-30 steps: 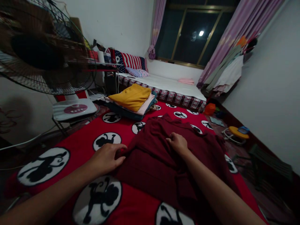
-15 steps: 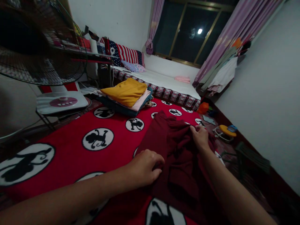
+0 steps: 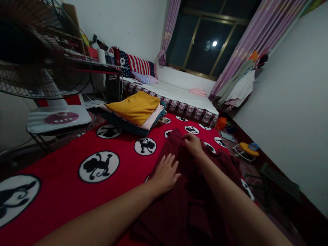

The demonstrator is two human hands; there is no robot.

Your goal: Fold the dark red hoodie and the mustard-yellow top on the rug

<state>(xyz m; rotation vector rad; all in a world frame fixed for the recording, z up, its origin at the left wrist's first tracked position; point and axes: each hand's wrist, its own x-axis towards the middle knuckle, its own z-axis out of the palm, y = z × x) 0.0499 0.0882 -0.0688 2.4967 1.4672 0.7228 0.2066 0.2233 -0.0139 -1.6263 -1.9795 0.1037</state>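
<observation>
A dark maroon garment [image 3: 176, 198] lies spread and rumpled on a red blanket [image 3: 125, 171] printed with black monkey figures in white circles. On the garment's left part rests my left hand [image 3: 166, 173], flat with its fingers stretched out. My right hand [image 3: 192, 143] is at the far end of the garment, fingers closed on its cloth near the upper edge. The lower folds are dark and partly covered by my right forearm. Beyond my hands sits a stack of folded clothes, a mustard-yellow piece [image 3: 138, 106] on top.
An electric fan [image 3: 58, 114] stands at the left, beside a cluttered shelf. Behind the blanket is a bed [image 3: 176, 88] with a patterned side. On the right floor are a yellow-topped stool [image 3: 248, 149] and a dark chair [image 3: 279, 181]. Clothes [image 3: 241, 87] hang by the curtain.
My right hand has moved left across the garment to its far left corner. My left hand has opened from a curled shape and now lies flat. The garment's folds have shifted.
</observation>
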